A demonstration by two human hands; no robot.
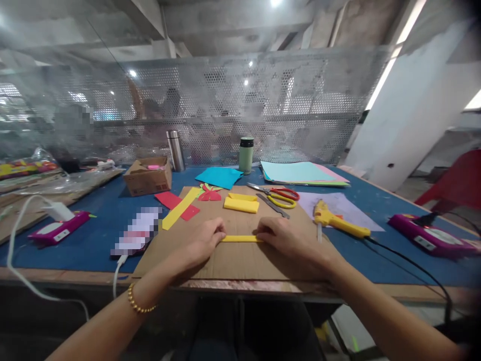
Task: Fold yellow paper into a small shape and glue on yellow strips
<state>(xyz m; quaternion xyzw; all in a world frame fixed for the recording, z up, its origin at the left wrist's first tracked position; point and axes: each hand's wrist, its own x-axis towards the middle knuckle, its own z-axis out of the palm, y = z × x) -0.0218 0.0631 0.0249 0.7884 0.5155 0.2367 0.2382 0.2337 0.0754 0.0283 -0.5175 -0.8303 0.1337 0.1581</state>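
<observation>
A narrow yellow strip (241, 239) lies crosswise above the cardboard sheet (233, 265). My left hand (206, 238) has its fingers closed on the strip's left end. At the right end, my right hand (277, 234) pinches it the same way. Just beyond the strip sits a folded yellow piece (241, 203). To its left are a red paper flower shape (209, 194), a flat yellow strip (181, 208) and a red strip (176, 204) crossing beneath it. Scissors (280, 195) with red and yellow handles lie to the right, beside a dark blade (274, 206).
A yellow glue gun (340, 222) rests on lilac paper (361, 213) at right. Purple power strips (428, 238) flank the board. Farther back stand a cardboard box (148, 181), a steel flask (176, 150), a green cup (246, 156) and coloured sheets (296, 172). A phone (137, 230) lies left.
</observation>
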